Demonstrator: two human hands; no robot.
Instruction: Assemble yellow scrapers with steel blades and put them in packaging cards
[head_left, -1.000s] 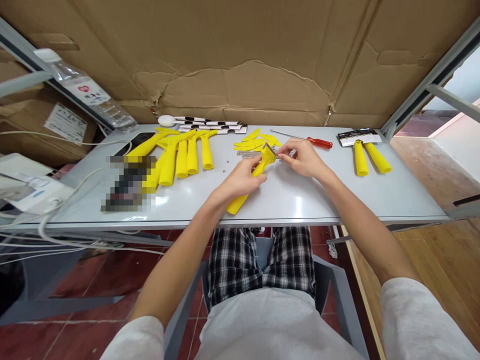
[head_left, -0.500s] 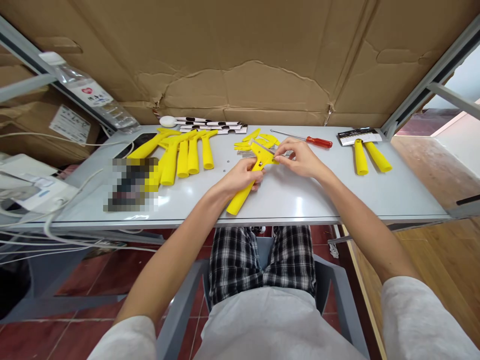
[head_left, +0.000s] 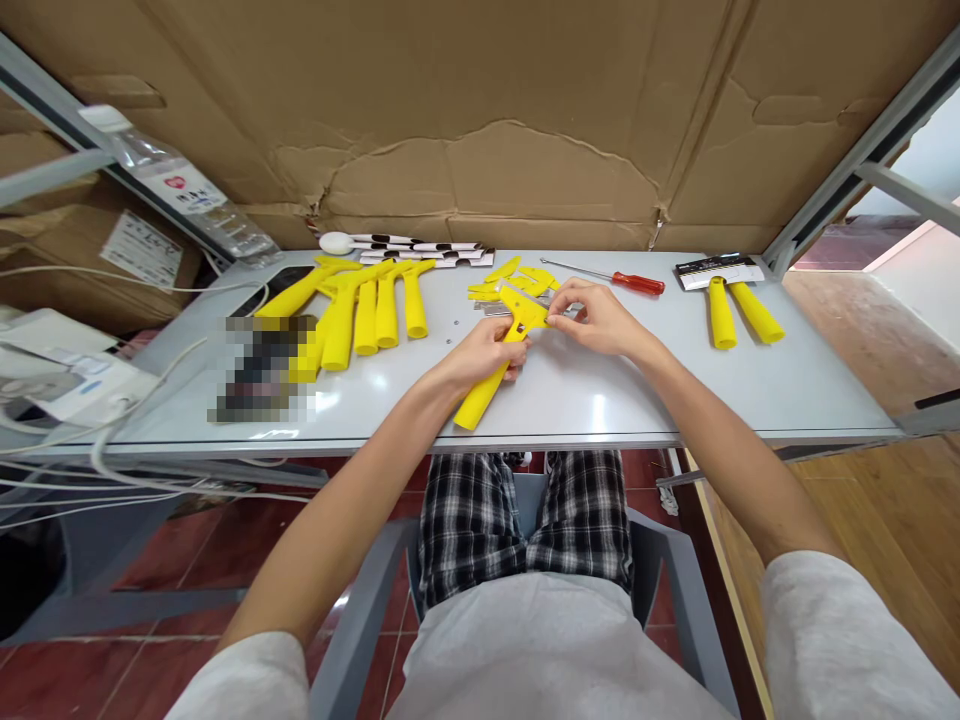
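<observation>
My left hand [head_left: 487,350] is wrapped around the neck of a yellow scraper [head_left: 480,397], which tilts with its hollow handle end toward me. A thin metallic strip lies along the top edge of its wide head. At the right end of that head, the bent fingers of my right hand [head_left: 598,318] pinch the scraper; a small part between the fingertips cannot be made out. Just behind the hands lies a pile of flat yellow pieces [head_left: 508,268] with metal strips [head_left: 487,308] beside it.
Several yellow scraper handles [head_left: 341,325] lie to the left, near a pixelated dark item [head_left: 259,370]. A red-handled screwdriver [head_left: 637,284] and two scrapers with a black-and-white card [head_left: 724,272] lie right. Patterned strips [head_left: 427,250] line the cardboard; a bottle [head_left: 191,190] leans left.
My right fingertips have shifted slightly left and down along the scraper's head. My left hand and the scraper are almost unmoved.
</observation>
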